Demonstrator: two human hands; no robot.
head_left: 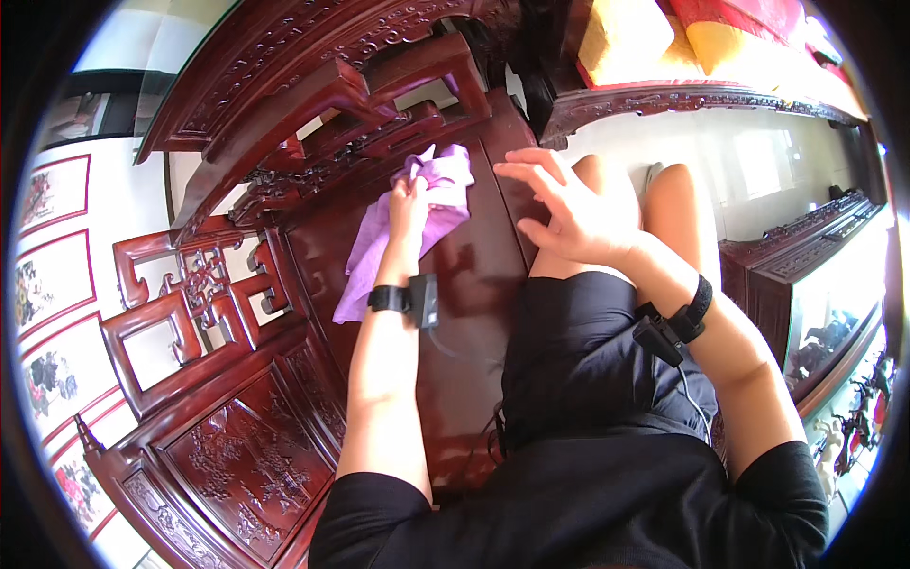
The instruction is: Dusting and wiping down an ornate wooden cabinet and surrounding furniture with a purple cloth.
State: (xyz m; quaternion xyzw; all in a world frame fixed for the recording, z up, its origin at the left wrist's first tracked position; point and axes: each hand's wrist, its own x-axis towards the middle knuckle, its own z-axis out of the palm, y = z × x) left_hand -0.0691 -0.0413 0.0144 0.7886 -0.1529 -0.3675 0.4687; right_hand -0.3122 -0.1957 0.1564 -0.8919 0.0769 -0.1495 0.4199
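Observation:
My left hand (409, 210) grips a bunched purple cloth (449, 186). One end of the cloth trails back beside my wrist over the glossy dark red wooden seat (469, 284). Above my thigh, near the seat's front edge, my right hand (569, 206) is raised with its fingers apart and holds nothing. Both wrists carry black straps with small devices and cables. Beyond the cloth rises the carved wooden armrest (426, 64) of the seat. The underside of the cloth is hidden.
On the left stands a carved wooden backrest (242, 455) with openwork. A wooden sofa with yellow cushions (625, 43) is at the top right. To the right is a glass-topped wooden table (817, 320). Framed flower pictures (57, 277) hang on the wall.

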